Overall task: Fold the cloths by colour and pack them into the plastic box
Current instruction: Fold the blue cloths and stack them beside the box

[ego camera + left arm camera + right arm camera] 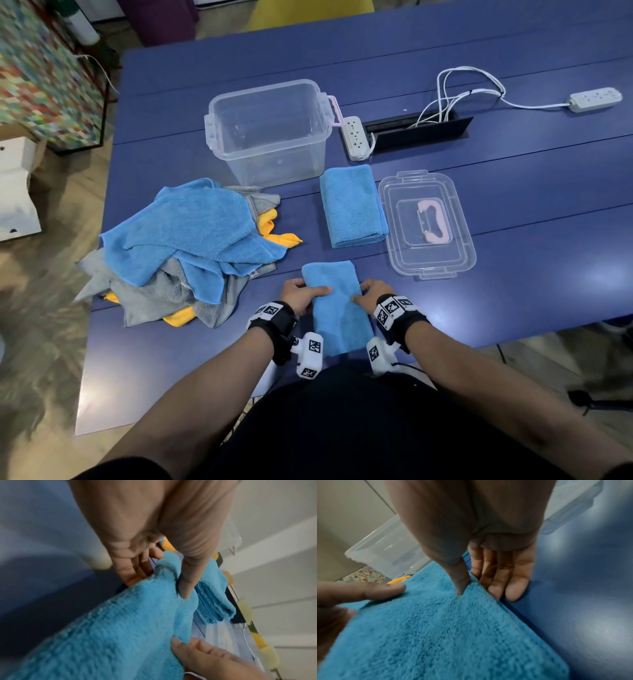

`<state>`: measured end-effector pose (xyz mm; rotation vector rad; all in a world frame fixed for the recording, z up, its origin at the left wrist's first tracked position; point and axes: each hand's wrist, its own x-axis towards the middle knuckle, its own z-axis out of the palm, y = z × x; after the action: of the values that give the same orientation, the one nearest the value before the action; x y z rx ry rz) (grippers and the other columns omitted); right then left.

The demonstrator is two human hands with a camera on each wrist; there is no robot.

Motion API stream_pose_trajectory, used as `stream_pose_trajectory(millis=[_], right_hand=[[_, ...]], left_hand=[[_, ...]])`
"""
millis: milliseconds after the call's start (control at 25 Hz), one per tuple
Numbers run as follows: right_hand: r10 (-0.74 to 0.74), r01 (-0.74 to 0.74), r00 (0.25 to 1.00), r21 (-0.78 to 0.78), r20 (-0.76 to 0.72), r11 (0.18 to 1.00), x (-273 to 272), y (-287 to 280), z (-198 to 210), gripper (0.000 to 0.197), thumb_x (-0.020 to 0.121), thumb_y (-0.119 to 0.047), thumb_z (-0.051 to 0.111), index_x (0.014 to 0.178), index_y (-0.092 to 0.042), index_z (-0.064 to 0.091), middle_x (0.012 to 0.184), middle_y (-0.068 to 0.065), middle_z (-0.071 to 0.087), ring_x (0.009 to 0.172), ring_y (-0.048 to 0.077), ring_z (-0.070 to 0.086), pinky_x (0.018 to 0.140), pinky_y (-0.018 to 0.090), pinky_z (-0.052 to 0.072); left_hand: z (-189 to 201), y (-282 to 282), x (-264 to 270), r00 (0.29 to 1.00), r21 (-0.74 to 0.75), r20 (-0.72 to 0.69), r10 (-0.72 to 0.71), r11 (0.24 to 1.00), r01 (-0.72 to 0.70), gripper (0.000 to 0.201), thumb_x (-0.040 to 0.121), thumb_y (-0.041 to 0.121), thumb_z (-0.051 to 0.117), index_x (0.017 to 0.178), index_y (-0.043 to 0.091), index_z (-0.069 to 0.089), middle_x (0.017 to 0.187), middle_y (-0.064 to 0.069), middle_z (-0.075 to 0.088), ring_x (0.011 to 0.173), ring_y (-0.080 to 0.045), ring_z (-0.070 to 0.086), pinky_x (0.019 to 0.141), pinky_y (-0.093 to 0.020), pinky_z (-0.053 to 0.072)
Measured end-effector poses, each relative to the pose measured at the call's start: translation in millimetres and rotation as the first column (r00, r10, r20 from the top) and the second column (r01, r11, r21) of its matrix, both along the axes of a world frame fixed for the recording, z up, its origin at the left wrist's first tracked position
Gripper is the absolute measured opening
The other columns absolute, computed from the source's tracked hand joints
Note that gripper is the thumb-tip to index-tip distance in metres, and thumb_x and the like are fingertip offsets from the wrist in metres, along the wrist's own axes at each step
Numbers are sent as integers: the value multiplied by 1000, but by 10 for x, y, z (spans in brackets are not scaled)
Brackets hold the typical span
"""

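Head view: cloth pile (pixel 191 246) beside plastic box (pixel 270 133)

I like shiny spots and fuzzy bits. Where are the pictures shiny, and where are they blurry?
Head view: pale glare on the blue table at right; the floor at left is smeared. Left wrist view: the held blue cloth is soft and blurred toward the edges. Right wrist view: white glare patches on the table, the clear plastic box fuzzy behind the right hand.

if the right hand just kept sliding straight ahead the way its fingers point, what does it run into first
Probably the clear lid, lying upside down on the table just beyond the right hand. The folded blue cloth sits slightly left of that line; depth is hard to judge.
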<state>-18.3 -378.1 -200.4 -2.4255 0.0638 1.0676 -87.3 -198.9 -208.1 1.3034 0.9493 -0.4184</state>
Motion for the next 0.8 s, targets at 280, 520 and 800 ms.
stream_pose_trajectory(millis=[280, 520, 800], right_hand=[[-144, 179, 961, 133, -237, 975, 64, -73, 154, 26, 81, -29, 68, 101, -11, 65, 92, 7, 68, 69, 17, 64, 52, 22, 44], [-213, 577, 795, 597, -569, 558, 79, 10, 351, 43, 80, -47, 63, 108, -15, 67, 106, 6, 71, 94, 21, 69, 81, 33, 52], [-278, 104, 923, 524, 266, 846, 871, 263, 792, 36, 95, -35, 56, 123, -14, 48, 107, 3, 62, 95, 22, 60, 87, 33, 49]], left_hand=[[370, -132, 103, 992, -106, 82, -93, 989, 102, 12, 86, -2, 60, 94, 2, 68, 92, -14, 72, 78, -27, 67, 69, -31, 57], [635, 126, 296, 992, -344, 117, 46, 939, -3, 27, 84, 10, 59, 109, 4, 66, 106, -17, 71, 90, -29, 69, 82, -39, 56], [590, 296, 1189, 945, 284, 252, -209, 949, 135, 48, 78, 57, 70, 104, 18, 56, 110, -6, 70, 96, -25, 69, 88, -53, 54]])
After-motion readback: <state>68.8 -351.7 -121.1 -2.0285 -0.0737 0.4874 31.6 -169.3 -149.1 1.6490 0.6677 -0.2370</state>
